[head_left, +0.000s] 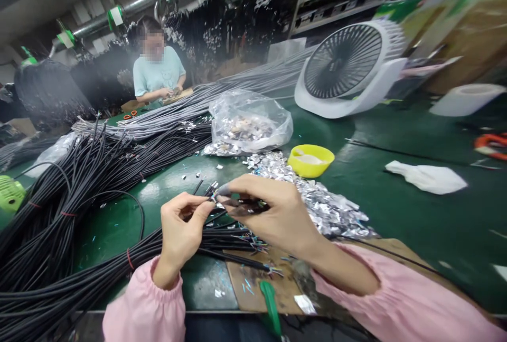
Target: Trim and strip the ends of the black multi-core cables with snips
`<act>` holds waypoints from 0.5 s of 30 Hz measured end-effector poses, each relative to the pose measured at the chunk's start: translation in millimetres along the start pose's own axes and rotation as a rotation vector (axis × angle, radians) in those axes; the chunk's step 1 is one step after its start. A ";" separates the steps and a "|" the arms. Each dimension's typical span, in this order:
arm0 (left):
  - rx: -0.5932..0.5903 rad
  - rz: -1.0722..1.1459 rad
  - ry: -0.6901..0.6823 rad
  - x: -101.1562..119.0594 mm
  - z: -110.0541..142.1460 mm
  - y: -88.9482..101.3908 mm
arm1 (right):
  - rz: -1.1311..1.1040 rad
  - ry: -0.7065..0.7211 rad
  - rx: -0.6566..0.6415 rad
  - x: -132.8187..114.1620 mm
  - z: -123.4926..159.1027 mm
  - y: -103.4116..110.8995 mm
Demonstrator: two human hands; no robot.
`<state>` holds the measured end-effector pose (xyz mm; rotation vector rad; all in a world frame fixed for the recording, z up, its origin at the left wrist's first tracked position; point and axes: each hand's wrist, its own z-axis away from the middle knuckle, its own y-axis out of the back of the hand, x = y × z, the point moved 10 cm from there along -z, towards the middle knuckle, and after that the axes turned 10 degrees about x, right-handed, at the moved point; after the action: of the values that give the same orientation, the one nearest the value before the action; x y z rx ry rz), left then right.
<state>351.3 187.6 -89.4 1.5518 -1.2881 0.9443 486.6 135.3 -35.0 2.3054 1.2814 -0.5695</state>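
Observation:
My left hand (pixel 182 225) pinches a black cable near its stripped end, between thumb and forefinger. Thin coloured inner wires (pixel 214 195) stick out there. My right hand (pixel 277 210) closes its thumb and fingertips on those wires, just to the right of the left fingertips. Its fingertips look dark, and whether they are covered or stained I cannot tell. Below both hands lies a bundle of black cables (pixel 146 249) with stripped ends, tied with a red band. Silvery foil scraps (pixel 332 207) are heaped beyond my right hand.
A yellow bowl (pixel 311 161) and a clear plastic bag (pixel 253 125) of scraps stand behind the foil. A white fan (pixel 344 67) is at the back right. More black cables (pixel 51 215) fill the left. A green-handled tool (pixel 270 305) lies on cardboard (pixel 241 284). Across the table sits another person (pixel 158 72).

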 end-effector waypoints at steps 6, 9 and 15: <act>0.022 -0.032 -0.062 0.7 3.5 1.9 | 0.052 0.149 -0.060 -12.7 2.4 -4.7; 0.017 -0.027 -0.082 1.6 4.8 1.7 | 0.038 0.081 -0.109 -5.5 4.3 -10.3; 0.010 0.015 -0.093 3.1 2.3 1.3 | -0.060 -0.147 -0.182 12.9 7.5 -20.0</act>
<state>350.6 184.3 -87.1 1.6121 -1.3635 0.8990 474.6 149.4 -51.7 2.0444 1.2807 -0.6041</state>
